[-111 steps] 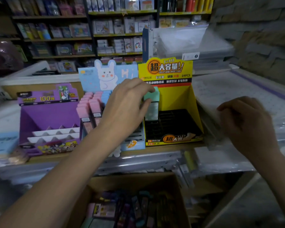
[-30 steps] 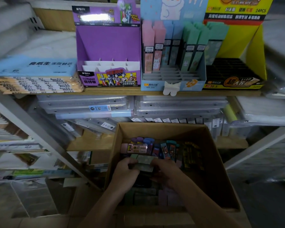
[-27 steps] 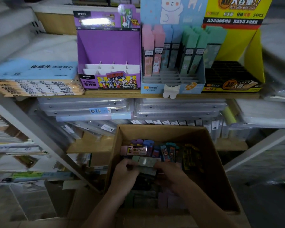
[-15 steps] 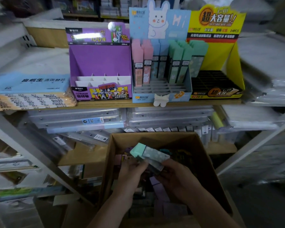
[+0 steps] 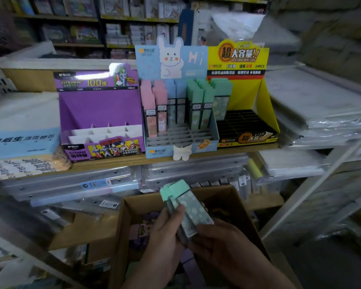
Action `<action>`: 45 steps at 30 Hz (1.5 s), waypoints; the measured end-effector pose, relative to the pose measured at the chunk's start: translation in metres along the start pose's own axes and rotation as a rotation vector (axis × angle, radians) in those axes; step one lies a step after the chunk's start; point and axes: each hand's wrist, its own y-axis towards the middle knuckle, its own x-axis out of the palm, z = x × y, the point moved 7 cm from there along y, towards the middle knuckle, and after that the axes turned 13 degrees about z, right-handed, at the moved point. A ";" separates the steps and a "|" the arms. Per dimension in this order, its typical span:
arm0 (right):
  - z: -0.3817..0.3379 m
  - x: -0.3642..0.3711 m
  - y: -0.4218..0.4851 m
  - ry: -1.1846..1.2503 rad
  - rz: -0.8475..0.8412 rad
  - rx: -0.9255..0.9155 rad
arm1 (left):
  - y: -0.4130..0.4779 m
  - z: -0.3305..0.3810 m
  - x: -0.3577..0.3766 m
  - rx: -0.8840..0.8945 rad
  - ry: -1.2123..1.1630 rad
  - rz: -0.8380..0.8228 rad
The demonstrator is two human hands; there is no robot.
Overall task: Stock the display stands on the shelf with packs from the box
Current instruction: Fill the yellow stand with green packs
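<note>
Both hands hold a small stack of green packs (image 5: pixel 188 207) above the open cardboard box (image 5: pixel 121 236). My left hand (image 5: pixel 165 232) grips the stack from the left, and my right hand (image 5: pixel 221 245) supports its lower end. On the wooden shelf stand three display stands. The purple stand (image 5: pixel 100 105) has bare white slots. The blue rabbit stand (image 5: pixel 214 140) holds pink, blue and green packs (image 5: pixel 198 105) in its back rows. The yellow stand (image 5: pixel 267 101) has a black slotted tray with one green pack (image 5: pixel 222 99) at its back left.
Stacked paper packs (image 5: pixel 23 151) lie left of the purple stand. Plastic-wrapped folders (image 5: pixel 321 109) pile up at the right. Clear wrapped goods fill the shelf below (image 5: pixel 71 184). A slanted metal shelf brace (image 5: pixel 313 190) runs at the right. Stocked shelves stand behind.
Both hands picked green packs out of the box and lifted them up above it. My view rose from the box toward the shelf.
</note>
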 end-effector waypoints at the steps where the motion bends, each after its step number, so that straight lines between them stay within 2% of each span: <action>1: -0.009 -0.004 -0.001 -0.102 0.031 -0.046 | -0.003 0.002 0.007 0.006 0.012 -0.005; 6: -0.067 -0.011 -0.016 -0.777 0.118 -0.348 | -0.023 0.014 0.034 0.022 0.073 0.012; 11: -0.115 -0.016 -0.020 -1.007 0.225 -0.523 | -0.037 0.032 0.056 0.077 0.123 0.067; 13: -0.134 -0.021 -0.019 -0.946 0.260 -0.622 | -0.043 0.036 0.069 0.106 0.135 0.079; 15: -0.150 -0.024 -0.019 -0.890 0.210 -0.672 | -0.048 0.039 0.081 0.145 0.133 0.093; 20: -0.164 -0.014 -0.015 -0.794 -0.004 -0.656 | -0.052 0.041 0.108 0.184 0.099 0.001; 24: -0.171 -0.009 -0.017 -0.651 -0.024 -0.663 | -0.050 0.045 0.118 0.205 0.122 -0.011; 29: -0.189 -0.016 -0.021 -0.378 -0.047 -0.589 | -0.048 0.067 0.124 0.344 0.192 -0.019; 31: -0.208 -0.016 -0.028 -0.328 -0.058 -0.645 | -0.045 0.075 0.128 0.373 0.182 -0.047; 37: -0.277 -0.009 -0.052 -0.384 0.086 -1.064 | -0.036 0.091 0.135 0.413 0.143 -0.099; 41: -0.310 -0.005 -0.037 -0.412 0.161 -1.100 | -0.033 0.100 0.141 0.447 0.126 -0.094; 45: -0.329 0.004 -0.017 -0.538 0.260 -1.129 | -0.031 0.107 0.141 0.450 0.121 -0.093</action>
